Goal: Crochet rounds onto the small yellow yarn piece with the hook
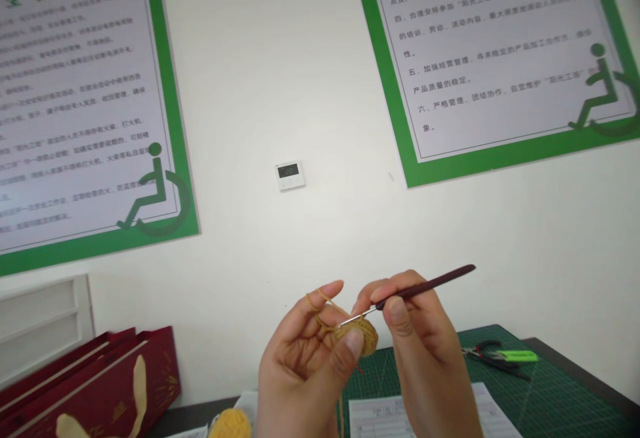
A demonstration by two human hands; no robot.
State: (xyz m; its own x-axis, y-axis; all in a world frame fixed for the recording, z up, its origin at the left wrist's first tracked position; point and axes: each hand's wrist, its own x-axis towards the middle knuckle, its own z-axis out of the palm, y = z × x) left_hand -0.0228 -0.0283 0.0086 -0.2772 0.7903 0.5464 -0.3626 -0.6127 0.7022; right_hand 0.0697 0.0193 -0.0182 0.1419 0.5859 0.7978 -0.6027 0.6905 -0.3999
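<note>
My left hand is raised in front of me, pinching a small round piece of yellow crochet work between thumb and fingers. Yellow yarn loops over its forefinger. My right hand grips a dark crochet hook, whose metal tip pokes into the crochet piece. The hook's handle points up and to the right. Both hands are closed and nearly touch each other.
A green cutting mat lies on the dark table, with pliers with green handles and a printed sheet on it. A yellow yarn ball sits at the bottom edge. Red gift bags stand at left. Posters and a thermostat hang on the white wall.
</note>
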